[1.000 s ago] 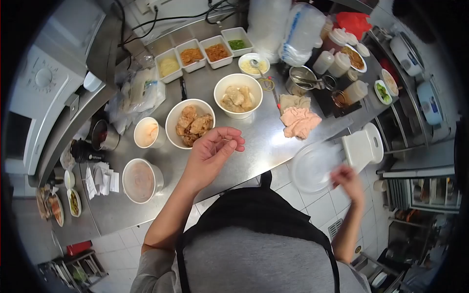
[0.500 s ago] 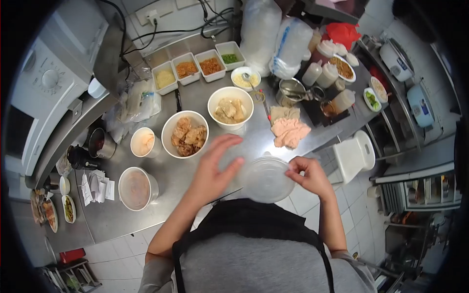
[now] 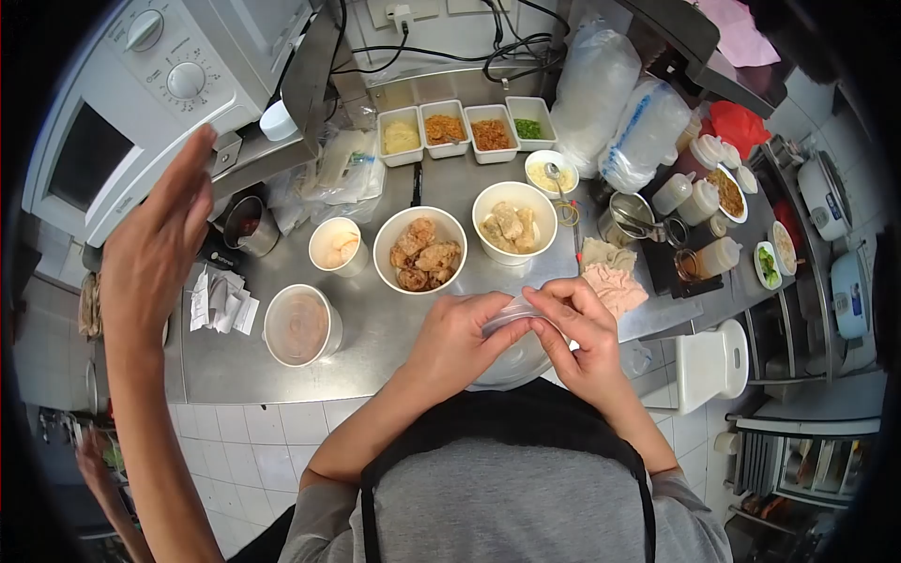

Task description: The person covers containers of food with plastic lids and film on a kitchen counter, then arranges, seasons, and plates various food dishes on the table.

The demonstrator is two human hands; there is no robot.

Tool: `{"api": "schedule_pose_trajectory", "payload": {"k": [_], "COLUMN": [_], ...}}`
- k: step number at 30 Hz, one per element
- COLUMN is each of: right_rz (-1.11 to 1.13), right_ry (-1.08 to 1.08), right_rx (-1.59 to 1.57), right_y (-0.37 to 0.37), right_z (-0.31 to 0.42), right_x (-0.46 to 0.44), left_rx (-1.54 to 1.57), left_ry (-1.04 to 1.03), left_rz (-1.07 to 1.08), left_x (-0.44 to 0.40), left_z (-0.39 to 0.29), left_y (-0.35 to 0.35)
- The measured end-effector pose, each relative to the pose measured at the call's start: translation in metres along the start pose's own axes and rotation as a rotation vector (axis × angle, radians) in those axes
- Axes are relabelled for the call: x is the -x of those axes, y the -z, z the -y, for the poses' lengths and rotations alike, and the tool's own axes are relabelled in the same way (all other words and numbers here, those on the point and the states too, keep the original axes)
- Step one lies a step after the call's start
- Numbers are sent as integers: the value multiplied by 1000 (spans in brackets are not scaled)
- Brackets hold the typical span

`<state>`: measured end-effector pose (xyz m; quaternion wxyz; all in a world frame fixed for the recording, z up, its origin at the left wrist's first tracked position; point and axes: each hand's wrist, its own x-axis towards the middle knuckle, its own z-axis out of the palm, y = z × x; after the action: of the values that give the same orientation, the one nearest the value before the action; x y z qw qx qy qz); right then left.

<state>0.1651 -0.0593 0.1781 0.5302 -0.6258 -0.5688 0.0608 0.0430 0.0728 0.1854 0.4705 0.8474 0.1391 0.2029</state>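
Both my hands pinch the edge of clear round plastic lids (image 3: 511, 364) close to my apron, at the counter's front edge. My left hand (image 3: 465, 336) grips the rim from the left, and my right hand (image 3: 580, 333) holds it from the right, thumbs nearly meeting. Just beyond them stand a white bowl of fried chicken (image 3: 419, 251) and a white bowl of pale pieces (image 3: 512, 223). Left of these are a smaller cup with pale orange contents (image 3: 338, 247) and a lidded tub (image 3: 302, 326). Whether the lids are one or several, I cannot tell exactly.
A co-worker's raised hand (image 3: 155, 253) and arm reach in at left; another hand (image 3: 97, 460) shows lower left. Four-sided trays (image 3: 402, 136) line the back. Plastic bags (image 3: 633, 136), squeeze bottles (image 3: 699, 202), a pink cloth (image 3: 615, 288) and a white stool (image 3: 710, 366) are right.
My right hand has brought the lids inward, and my left hand has closed on their edge. A co-worker's arms have come in at left. The view has shifted.
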Motion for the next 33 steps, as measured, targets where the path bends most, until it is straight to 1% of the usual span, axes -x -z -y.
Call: {"api": "schedule_pose_trajectory", "payload": {"k": [5, 8, 10, 17, 23, 26, 28, 33], "right_rz": [-63, -101, -133, -220, -280, -313, -339, -384], "right_ry": [80, 112, 131, 92, 37, 17, 6, -16], "right_rx": [43, 85, 110, 193, 229, 247, 255, 323], "right_y": [-3, 1, 5, 37, 70, 85, 94, 118], "right_z": [-14, -25, -33, -63, -88, -99, -105, -114], "right_x": [-1, -1, -1, 12, 29, 37, 43, 56], "left_rx": [51, 74, 64, 101, 133, 191, 190, 202], "left_ry": [71, 68, 74, 122, 81, 144, 150, 122], "left_rz": [-7, -34, -13, 126, 213, 256, 291, 355], "left_x": [-9, -19, -27, -69, -100, -112, -119, -136], "left_z": [-2, 1, 0, -5, -10, -13, -18, -28], "left_y": [-5, -16, -22, -57, -97, -117, -128, -154]}}
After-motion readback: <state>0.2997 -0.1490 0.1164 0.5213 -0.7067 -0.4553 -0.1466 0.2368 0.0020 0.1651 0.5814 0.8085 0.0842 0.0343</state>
